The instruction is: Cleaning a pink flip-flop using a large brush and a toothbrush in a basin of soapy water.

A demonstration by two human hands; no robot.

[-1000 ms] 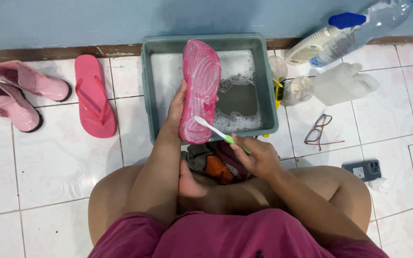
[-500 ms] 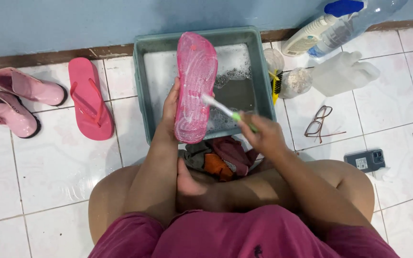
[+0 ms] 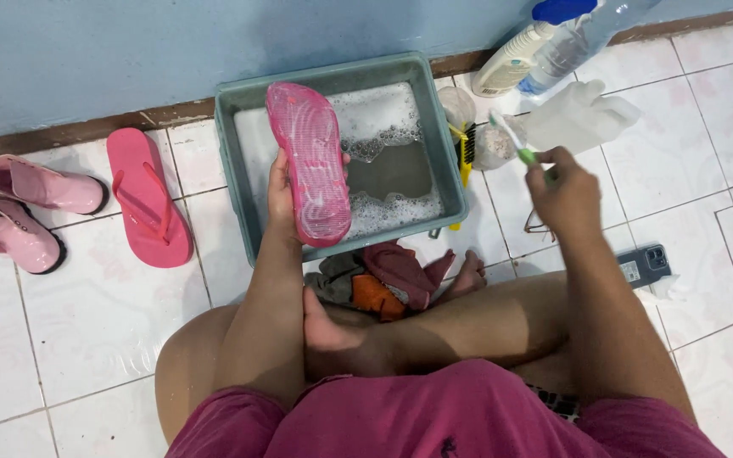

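overhead, the left hand grips a pink flip-flop sole-up over the soapy grey-green basin, whose far rim sits against the wall, with bare tile open to the left. the sole is wet, translucent pink and ribbed. the right hand, clenched on a green toothbrush, has swung off the sole toward the bottles.

Bottles and bag crowd the basin's right side

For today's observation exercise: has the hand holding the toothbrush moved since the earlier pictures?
Yes. The right hand with the toothbrush has swung right, off the pink sandal and past the basin rim.
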